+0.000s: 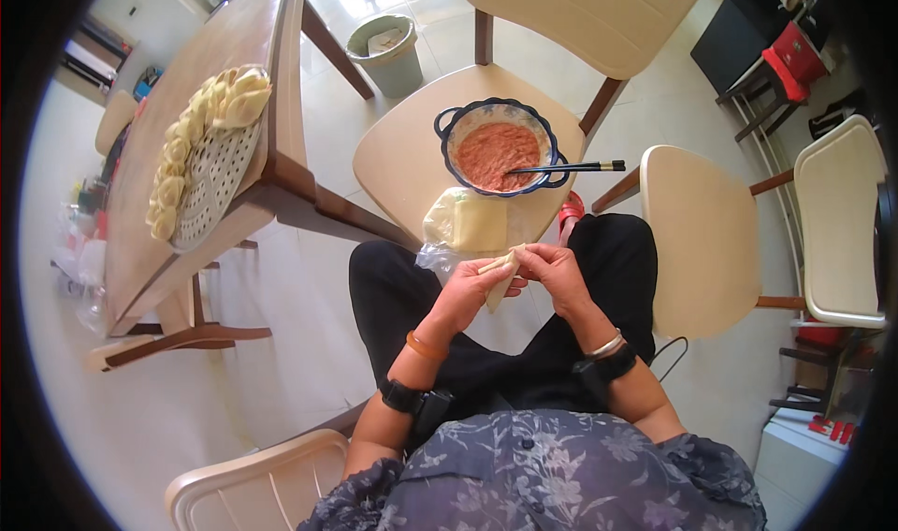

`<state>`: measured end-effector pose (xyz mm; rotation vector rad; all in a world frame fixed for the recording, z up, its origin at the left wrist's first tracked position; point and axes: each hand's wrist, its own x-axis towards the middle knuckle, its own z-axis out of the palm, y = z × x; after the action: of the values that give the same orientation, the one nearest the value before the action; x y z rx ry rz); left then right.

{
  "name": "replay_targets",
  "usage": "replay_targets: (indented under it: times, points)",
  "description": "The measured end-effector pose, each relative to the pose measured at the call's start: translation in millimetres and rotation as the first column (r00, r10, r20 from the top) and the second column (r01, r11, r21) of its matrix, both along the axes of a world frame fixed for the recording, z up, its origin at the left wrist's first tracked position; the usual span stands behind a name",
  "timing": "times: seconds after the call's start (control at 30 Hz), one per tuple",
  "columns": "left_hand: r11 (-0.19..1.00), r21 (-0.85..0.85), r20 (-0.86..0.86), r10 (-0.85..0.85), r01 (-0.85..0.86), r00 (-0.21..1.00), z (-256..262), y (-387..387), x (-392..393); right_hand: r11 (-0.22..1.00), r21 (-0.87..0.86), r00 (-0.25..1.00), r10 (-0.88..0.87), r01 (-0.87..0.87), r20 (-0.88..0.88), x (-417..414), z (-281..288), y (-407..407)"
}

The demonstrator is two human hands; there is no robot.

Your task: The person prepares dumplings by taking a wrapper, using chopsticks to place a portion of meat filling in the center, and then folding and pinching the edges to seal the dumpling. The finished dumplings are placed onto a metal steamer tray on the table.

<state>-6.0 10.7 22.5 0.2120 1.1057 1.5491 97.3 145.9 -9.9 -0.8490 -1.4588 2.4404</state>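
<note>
Between my two hands, above my lap, is a partly folded dough wrapper [499, 294]. My left hand [471, 289] grips its left side, and the fingertips of my right hand [558, 271] pinch its upper right edge. Whether filling lies inside cannot be seen. Just beyond, a stack of square dough wrappers [480, 223] rests in a clear plastic bag [438, 230] on the chair seat. Behind it stands a blue-rimmed, scalloped bowl [449, 153] of pinkish ground meat filling [497, 153], with dark chopsticks [589, 167] leaning in it towards the right.
A perforated tray [223, 173] holding many folded dumplings [228, 99] sits on the wooden table [242, 33] at left. The chair [393, 145] in front of me bears the bowl. A lined waste bin [394, 64] stands behind it, and another chair [701, 250] is at right.
</note>
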Motion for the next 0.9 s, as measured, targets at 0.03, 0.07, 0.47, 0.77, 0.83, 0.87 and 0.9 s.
replay_targets:
  times: [0.03,0.07,0.47,0.77,0.83,0.87,0.9]
  points:
    - [1.0,-0.008,0.002,-0.008,0.008,1.0,1,1,-1,0.999,-0.018,0.999,-0.039,0.04,0.034,1,-1,2]
    - [0.999,-0.05,-0.059,0.011,-0.014,0.998,3,2,-7,0.998,-0.031,0.998,-0.05,0.051,0.029,1,-1,4]
    - [0.882,-0.148,-0.909,-0.3,-0.448,-0.289,-31,42,-101,0.999,0.01,0.996,-0.044,0.044,0.083,2,-6,25]
    - [0.872,-0.342,-0.841,-0.45,-0.35,-0.3,-23,51,-71,0.999,0.01,0.996,-0.041,0.04,0.083,6,-7,30]
    - [0.915,-0.288,-0.927,-0.34,-0.283,-0.155,-20,55,-64,0.999,0.004,0.996,-0.04,0.039,0.076,5,-7,30]
    - [0.948,-0.2,-0.973,-0.223,-0.249,-0.065,-25,58,-68,0.999,-0.001,0.997,-0.04,0.04,0.072,6,-7,30]
    - [0.949,-0.201,-0.972,-0.224,-0.244,-0.066,-18,63,-71,0.999,-0.002,0.996,-0.045,0.045,0.073,7,-7,30]
